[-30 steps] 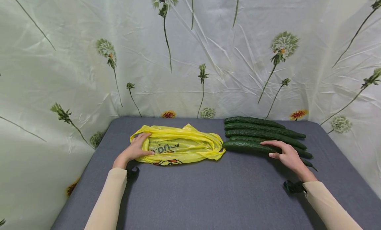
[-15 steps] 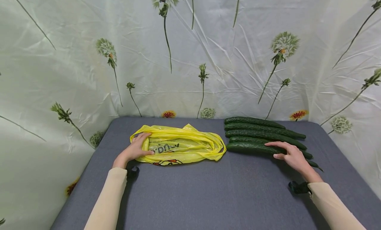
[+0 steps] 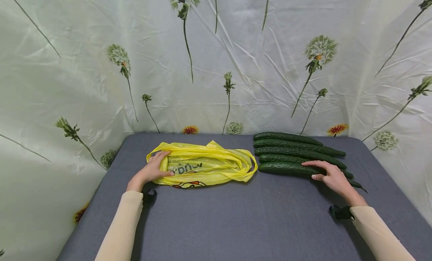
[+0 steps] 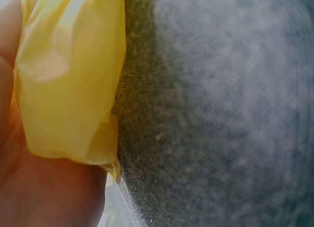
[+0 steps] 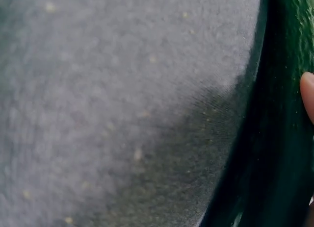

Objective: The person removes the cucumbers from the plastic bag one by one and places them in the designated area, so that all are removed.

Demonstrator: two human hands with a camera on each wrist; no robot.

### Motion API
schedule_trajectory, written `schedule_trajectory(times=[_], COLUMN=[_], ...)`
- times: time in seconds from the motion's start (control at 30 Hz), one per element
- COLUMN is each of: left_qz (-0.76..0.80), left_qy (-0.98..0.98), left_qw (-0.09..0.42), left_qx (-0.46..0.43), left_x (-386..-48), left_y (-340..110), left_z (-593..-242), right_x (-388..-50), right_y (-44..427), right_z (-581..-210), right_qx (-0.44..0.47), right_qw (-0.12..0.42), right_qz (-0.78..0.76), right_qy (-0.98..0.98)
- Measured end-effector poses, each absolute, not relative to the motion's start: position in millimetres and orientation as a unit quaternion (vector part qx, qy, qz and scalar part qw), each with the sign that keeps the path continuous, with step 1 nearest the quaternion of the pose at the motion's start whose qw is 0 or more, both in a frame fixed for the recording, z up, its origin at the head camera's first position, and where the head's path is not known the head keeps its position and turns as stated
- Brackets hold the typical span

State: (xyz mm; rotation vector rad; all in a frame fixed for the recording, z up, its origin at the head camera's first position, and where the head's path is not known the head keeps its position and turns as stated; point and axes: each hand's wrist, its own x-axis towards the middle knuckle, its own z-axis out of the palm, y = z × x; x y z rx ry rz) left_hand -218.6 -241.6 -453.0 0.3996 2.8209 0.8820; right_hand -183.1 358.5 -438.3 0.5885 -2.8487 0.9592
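My left hand (image 3: 152, 173) holds the left end of a crumpled yellow plastic bag (image 3: 206, 174), thumb on the near side and fingers partly hidden behind it. The left wrist view shows yellow plastic (image 4: 73, 85) lying against the palm. My right hand (image 3: 332, 179) grips the nearest of several long dark green cucumbers, its thumb on the near side and fingers over the top. That front cucumber (image 3: 283, 168) lies on the table, its left end just right of the bag's handle loop. Close up, the right wrist view has the cucumber (image 5: 279, 114) beside my thumb (image 5: 309, 89).
Behind the gripped one, the other cucumbers (image 3: 298, 152) lie side by side at the back right. A grey cloth (image 3: 229, 223) covers the table. White curtains (image 3: 209, 66) with a dandelion print hang along the back and sides.
My right hand has slid the front cucumber a little to the right, so its left end is apart from the bag. The bag's right loop has spread slightly. My left hand has stayed put.
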Motion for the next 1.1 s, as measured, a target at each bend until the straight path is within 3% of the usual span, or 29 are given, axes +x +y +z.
schedule_trajectory(times=[0.4,0.8,1.1], left_qz=[0.301,0.324,0.308], left_qy=[0.941,0.933,0.939], left_qw=[0.071,-0.046,-0.084], left_qx=[0.137,0.150,0.131], left_x=[-221,-218,-210], left_y=[-244,-243,-234], left_z=[-455,-439,-425], right_x=[-187,-185,-186], right_y=[353,349,332], right_z=[-450,-452,-452], right_qx=[0.199,0.174,0.174], right_qw=[0.098,0.081,0.107], right_qz=[0.272,0.313,0.328], right_qy=[-0.937,-0.930,-0.922])
